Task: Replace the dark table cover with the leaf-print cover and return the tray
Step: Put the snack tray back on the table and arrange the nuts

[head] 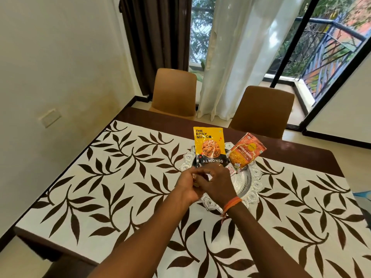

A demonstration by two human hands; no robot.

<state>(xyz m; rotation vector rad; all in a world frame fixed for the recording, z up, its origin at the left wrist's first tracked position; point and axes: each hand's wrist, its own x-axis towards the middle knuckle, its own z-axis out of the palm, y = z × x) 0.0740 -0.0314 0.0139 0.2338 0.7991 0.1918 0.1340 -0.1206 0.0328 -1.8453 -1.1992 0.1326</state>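
The white cover with brown leaf print (124, 177) lies flat over the table. On it, towards the far side, sits a silver tray (254, 189) with an ornate rim. A yellow almonds packet (209, 147) and an orange snack packet (247, 150) stand in the tray, with a small white sachet (230, 169) beside them. My left hand (187, 187) and my right hand (217, 182) meet over the tray's near left rim, fingers curled against each other. Whether they hold anything is hidden. No dark cover is in view.
The dark brown table (291, 155) shows bare beyond the cover's far edge. Two tan chairs (174, 91) (263, 111) stand at the far side. A wall runs along the left. White curtains and an open balcony door are behind the chairs.
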